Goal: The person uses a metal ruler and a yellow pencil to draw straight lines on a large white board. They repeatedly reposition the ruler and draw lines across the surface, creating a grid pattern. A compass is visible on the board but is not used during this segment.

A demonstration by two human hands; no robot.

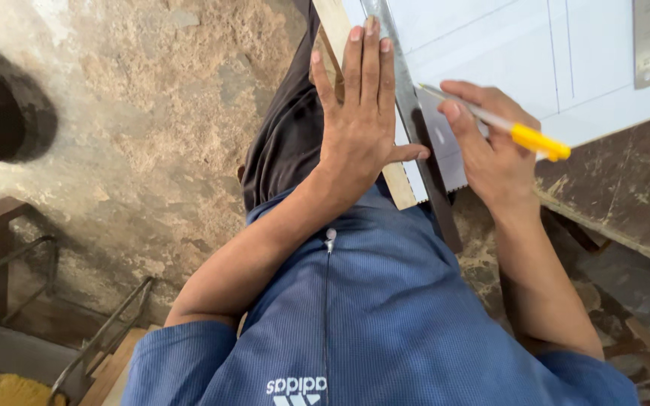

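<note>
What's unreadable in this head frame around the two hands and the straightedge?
- Tip of the yellow-capped pen in the right hand: hidden behind the fingers, so contact with the white sheet is unclear.
- Long metal straightedge: partly covered by the flat left hand; top end cut off by the frame edge.
- Wooden strip under the left hand: mostly hidden by the palm.
- Steel ruler, top right: cut off by the frame edge, markings too small.

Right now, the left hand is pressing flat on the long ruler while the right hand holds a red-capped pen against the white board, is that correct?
Not quite: in the head view the pen in the right hand has a yellow end, not red. The left hand does press flat on the long ruler over the white board.
</note>
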